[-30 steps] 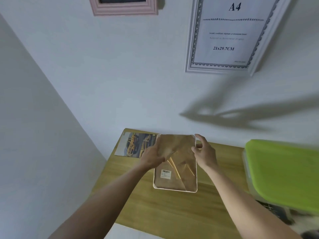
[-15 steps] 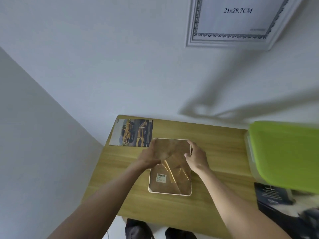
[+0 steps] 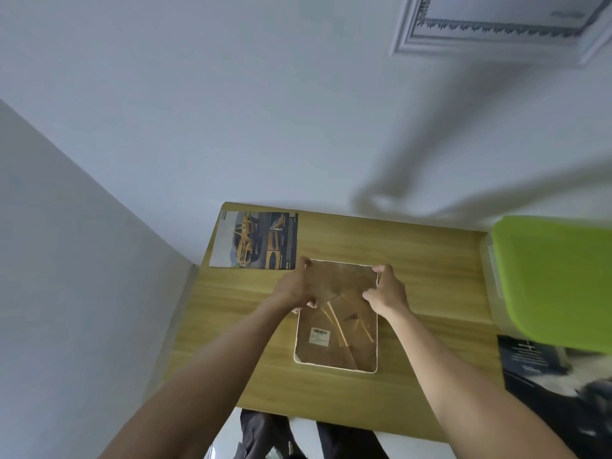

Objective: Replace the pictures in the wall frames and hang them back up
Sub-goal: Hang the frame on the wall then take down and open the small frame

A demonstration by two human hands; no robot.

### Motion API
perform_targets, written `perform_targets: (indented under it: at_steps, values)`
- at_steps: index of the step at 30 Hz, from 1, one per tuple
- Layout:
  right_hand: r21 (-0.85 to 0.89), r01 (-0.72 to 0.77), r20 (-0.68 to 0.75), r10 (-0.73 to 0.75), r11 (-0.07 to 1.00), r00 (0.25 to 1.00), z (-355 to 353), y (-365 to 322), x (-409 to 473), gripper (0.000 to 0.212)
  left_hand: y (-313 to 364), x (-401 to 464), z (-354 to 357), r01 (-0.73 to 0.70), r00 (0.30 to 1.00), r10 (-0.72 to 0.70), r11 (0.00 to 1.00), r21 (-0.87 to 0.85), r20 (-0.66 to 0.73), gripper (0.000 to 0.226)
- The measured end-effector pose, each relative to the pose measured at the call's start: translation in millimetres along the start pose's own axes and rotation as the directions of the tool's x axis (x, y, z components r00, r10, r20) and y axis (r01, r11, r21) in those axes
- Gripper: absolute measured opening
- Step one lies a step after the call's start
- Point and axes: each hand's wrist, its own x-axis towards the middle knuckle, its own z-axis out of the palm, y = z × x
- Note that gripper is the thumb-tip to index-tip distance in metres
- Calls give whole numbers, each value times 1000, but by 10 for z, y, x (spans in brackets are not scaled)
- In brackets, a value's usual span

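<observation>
While frame lies face-down mid-table, we judge step as opening its back to swap picture; nothing rehung yet.

Far left: glossy car print (image 3: 254, 240), flat, thin, lying by table's (image 3: 430, 260) back-left corner, probably next insert.

Left hand (image 3: 291, 289) grips brown backing board (image 3: 341, 279) at upper left edge, fingers curled under.

Small frame (image 3: 335, 367): pale rounded rim, matte fibreboard back, barcode sticker, folding stand.

Right hand (image 3: 385, 293) pinches board's upper right corner.

Next, we'd lift board evenly, gently; thin fibreboard likely flexes.

Far right: green plastic lid (image 3: 556, 276), smooth.

White-rimmed frame (image 3: 335, 365) face down, flat on table; brown backing (image 3: 341, 279) with barcode sticker. Car picture (image 3: 255, 240) flat at far-left corner. Ornate white frame (image 3: 496, 38) on wall.
</observation>
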Motion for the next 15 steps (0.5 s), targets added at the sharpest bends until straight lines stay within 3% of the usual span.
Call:
perform_targets:
  at_steps: [3, 9, 15]
  values:
    - [48, -49, 15, 48, 998, 999, -59, 17, 40, 57, 24, 53, 6, 2, 1000, -2, 1000, -27, -5, 86]
    - [38, -28, 84, 25, 999, 996, -143, 6, 119, 57, 93, 145, -36, 60, 998, -62, 968, -243, 1, 68]
    - [-2, 36, 94, -36, 999, 995, -161, 5, 56, 64, 95, 211, -69, 53, 991, -75, 981, -187, -114, 60]
